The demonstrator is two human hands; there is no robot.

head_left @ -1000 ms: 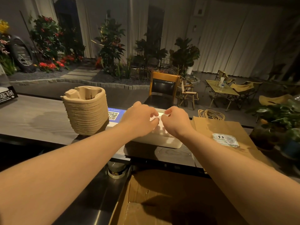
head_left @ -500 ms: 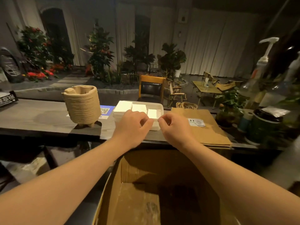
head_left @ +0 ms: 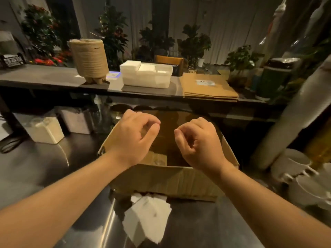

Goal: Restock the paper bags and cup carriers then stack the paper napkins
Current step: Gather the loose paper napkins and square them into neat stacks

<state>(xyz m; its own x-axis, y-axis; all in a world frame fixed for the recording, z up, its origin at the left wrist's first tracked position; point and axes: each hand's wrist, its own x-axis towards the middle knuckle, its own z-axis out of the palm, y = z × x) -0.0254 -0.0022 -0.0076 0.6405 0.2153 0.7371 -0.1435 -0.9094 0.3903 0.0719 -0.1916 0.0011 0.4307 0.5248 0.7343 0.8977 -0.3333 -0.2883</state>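
On the raised counter stand a tall stack of pulp cup carriers (head_left: 89, 59), a white tray of stacked paper napkins (head_left: 146, 74) and a flat pile of brown paper bags (head_left: 208, 87). My left hand (head_left: 134, 138) and my right hand (head_left: 196, 142) hover above an open cardboard box (head_left: 161, 178) on the steel worktop. Both hands hold nothing, with fingers loosely curled. Loose white napkins (head_left: 146, 222) lie on the worktop in front of the box.
White containers (head_left: 44, 131) and jars sit under the counter at left. White cups (head_left: 293, 167) and a tall sleeve of cups (head_left: 293, 111) stand at right. A green canister (head_left: 272, 77) and potted plants crowd the counter's right end.
Both hands have come back from the napkin tray on the counter and now hang over the cardboard box. The view has tilted down toward the worktop.
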